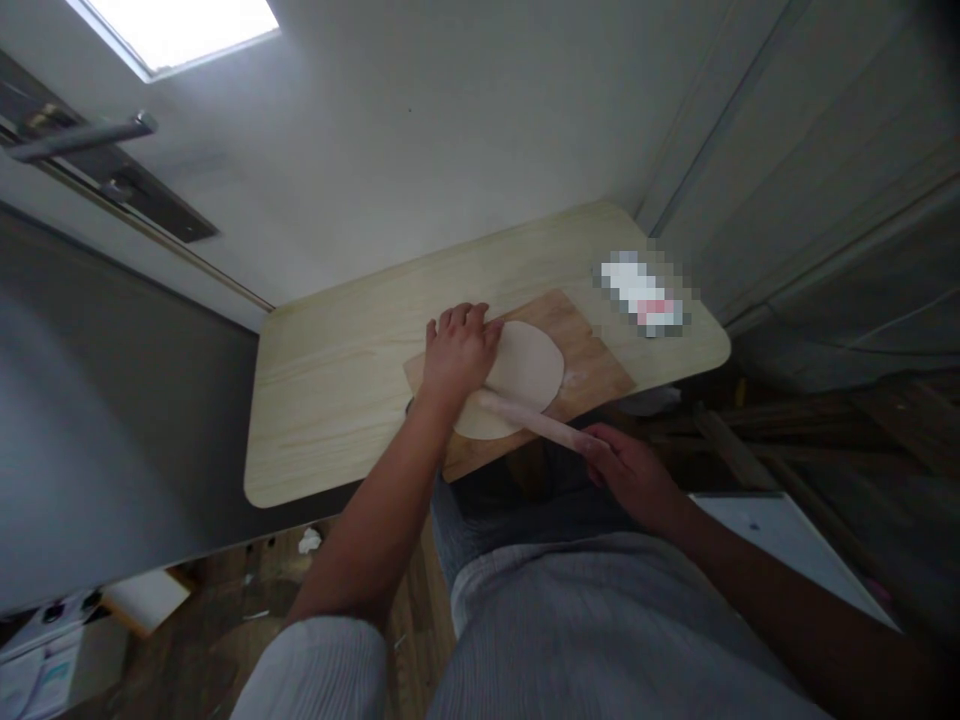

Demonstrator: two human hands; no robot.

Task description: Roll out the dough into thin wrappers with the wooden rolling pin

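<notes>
A flat round sheet of dough (531, 362) lies on a wooden board (581, 340). Across its near half rests a thin pale rolling pin (544, 424), slanting down to the right. My right hand (626, 470) is closed around the pin's near end, just past the board's edge. My left hand (463, 350) lies palm down at the dough's left edge, fingers stretched out and a little apart. It covers part of the dough and board. Some white flour shows on the board right of the dough.
The board lies on a light wooden table (330, 380) against a white door with a metal handle (90, 135). A pixelated white item (637, 290) is at the table's right end. Below right is a white panel (787, 550); boxes (82, 650) stand on the floor at lower left.
</notes>
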